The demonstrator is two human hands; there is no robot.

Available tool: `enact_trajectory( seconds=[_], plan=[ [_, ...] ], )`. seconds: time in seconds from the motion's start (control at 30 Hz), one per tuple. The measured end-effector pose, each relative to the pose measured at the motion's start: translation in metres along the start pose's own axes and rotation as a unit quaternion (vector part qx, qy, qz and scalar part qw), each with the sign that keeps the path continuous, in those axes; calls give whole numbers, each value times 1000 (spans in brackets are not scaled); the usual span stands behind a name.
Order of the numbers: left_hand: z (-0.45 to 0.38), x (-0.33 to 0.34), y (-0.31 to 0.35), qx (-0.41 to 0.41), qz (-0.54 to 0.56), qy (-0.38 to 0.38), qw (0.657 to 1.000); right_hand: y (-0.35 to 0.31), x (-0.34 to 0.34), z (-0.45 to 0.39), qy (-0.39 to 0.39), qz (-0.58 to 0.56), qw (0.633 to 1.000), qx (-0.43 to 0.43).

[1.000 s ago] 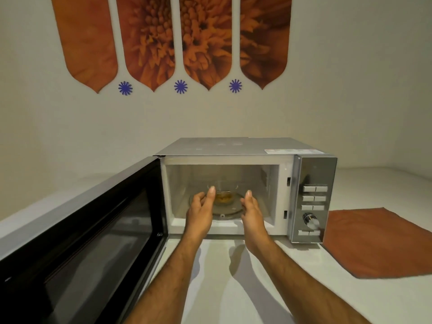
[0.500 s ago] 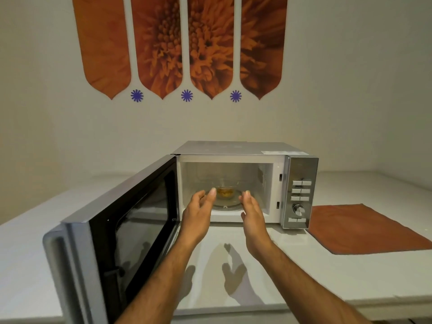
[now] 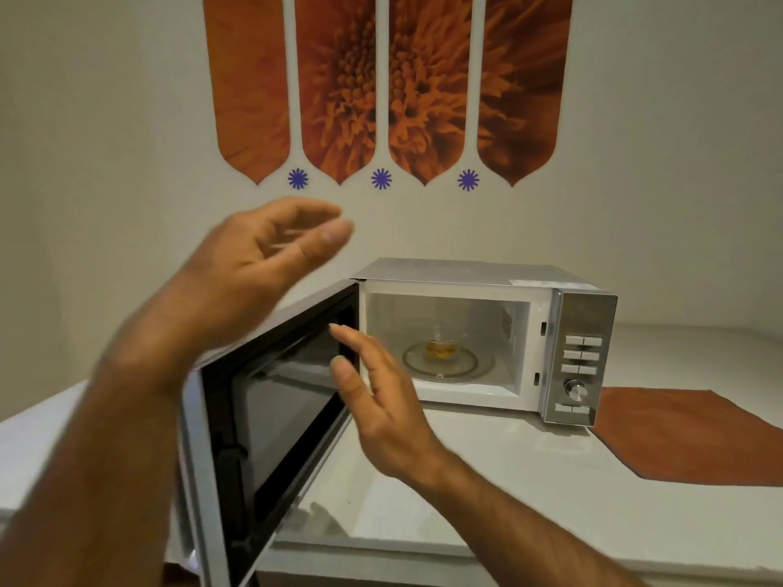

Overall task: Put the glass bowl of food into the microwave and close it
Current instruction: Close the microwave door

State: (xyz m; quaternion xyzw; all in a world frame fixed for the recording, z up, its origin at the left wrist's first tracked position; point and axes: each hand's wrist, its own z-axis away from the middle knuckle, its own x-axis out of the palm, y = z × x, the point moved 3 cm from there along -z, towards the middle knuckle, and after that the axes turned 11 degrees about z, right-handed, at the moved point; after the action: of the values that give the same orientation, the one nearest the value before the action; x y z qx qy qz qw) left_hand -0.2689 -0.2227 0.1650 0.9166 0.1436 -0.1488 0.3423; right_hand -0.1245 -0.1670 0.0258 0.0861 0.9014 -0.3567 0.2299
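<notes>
A silver microwave (image 3: 487, 274) stands on the white counter with its door (image 3: 271, 421) swung wide open to the left. Inside, a small glass bowl (image 3: 440, 348) with yellowish food sits on the glass turntable. My left hand (image 3: 258, 264) is raised above the door's top edge, blurred, fingers loosely apart and holding nothing. In front of the opening, just left of the cavity, my right hand (image 3: 381, 400) hangs with its fingers spread and empty. Neither hand touches the bowl or the door.
An orange cloth mat (image 3: 695, 434) lies on the counter (image 3: 529, 480) to the right of the microwave. Its control panel (image 3: 582, 358) with buttons and a knob faces me. The counter's front edge runs just below my right forearm. Orange flower panels hang on the wall.
Both hands have drawn back out of the microwave, leaving the bowl on the turntable. My left hand has risen up and leftward over the door. My view has pulled back and shifted left.
</notes>
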Motion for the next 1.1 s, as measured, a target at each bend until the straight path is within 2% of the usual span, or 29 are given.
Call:
enact_trajectory(
  seconds=[0.2,0.33,0.43,0.77,1.1],
  plan=[
    [-3,-64,-35,-94,-93,-35,991,-40,33,-11,-79,104,982,-135],
    [-1,-60,-81,-178,-101,-109,973,-50,49,-12,-105,142,967,-184],
    [2,-52,-101,-221,-112,-130,960,-49,50,-11,-105,141,967,-187],
    [-9,-11,-114,-157,-52,-114,980,-19,6,5,15,38,984,-175],
    [-36,66,-119,-53,50,-93,993,15,-87,11,169,3,973,-159]
  ],
)
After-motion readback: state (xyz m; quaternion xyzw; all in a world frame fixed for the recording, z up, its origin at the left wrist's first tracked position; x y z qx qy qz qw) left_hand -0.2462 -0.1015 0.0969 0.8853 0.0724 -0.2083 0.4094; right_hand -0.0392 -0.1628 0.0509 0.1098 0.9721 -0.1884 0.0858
